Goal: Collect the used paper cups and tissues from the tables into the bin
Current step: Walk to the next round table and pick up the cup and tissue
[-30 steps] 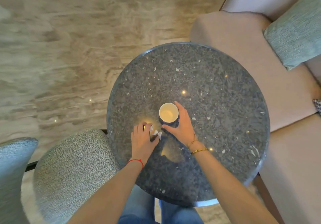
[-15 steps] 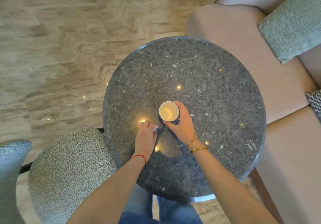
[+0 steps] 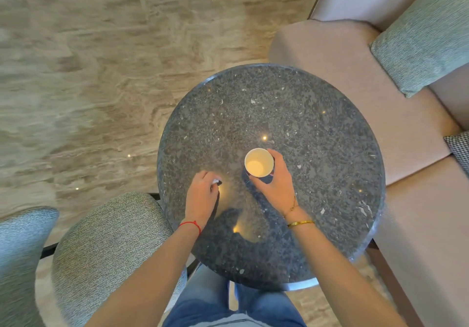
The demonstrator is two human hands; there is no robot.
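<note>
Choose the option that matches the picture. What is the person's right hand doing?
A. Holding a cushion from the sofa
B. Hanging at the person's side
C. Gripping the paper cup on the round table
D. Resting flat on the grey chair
C: the right hand has its fingers wrapped round the paper cup, which stands upright over the round table.

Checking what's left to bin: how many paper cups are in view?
1. The paper cup stands upright on the round table, gripped by the right hand. No others visible.
</note>
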